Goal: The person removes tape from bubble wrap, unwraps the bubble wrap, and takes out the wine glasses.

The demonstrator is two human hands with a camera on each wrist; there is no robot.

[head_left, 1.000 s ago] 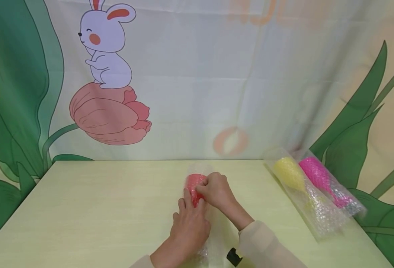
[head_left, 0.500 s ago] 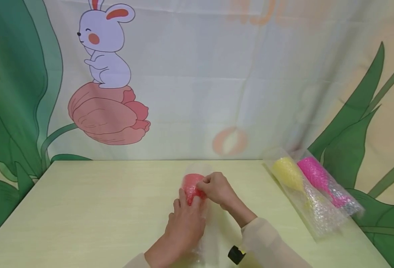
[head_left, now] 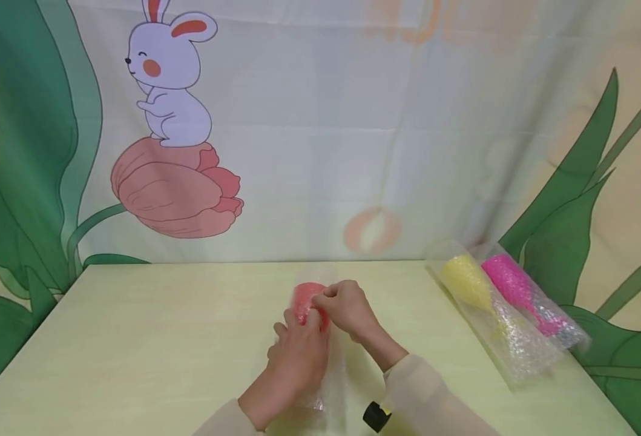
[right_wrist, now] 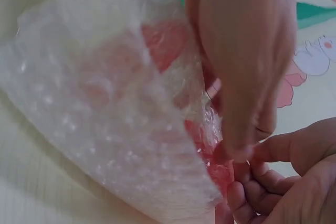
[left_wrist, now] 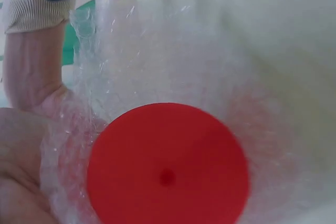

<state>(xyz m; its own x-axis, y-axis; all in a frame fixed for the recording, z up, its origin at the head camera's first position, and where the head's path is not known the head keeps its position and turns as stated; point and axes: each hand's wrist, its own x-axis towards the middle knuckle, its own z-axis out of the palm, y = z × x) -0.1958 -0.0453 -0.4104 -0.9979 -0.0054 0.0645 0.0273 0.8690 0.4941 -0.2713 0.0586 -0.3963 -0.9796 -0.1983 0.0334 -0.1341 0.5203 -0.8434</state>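
A red goblet in clear bubble wrap lies in the middle of the table. My left hand lies over it from the near side, fingers bent about the wrapped goblet. At the upper right of the bundle my right hand pinches the wrap between thumb and fingers. In the left wrist view the goblet's round red base faces the camera, with wrap around it. The right wrist view shows the loose wrap spreading leftward, and both hands' fingertips close together by the red bowl.
On the right of the table lie a yellow goblet and a pink goblet, each in bubble wrap. A small black object shows beside my right sleeve. A printed cloth hangs behind the table.
Both hands and the wrapped red goblet have shifted slightly left. My left fingers are more bent than before, while the right hand keeps its pinch. The other two goblets stay in place.
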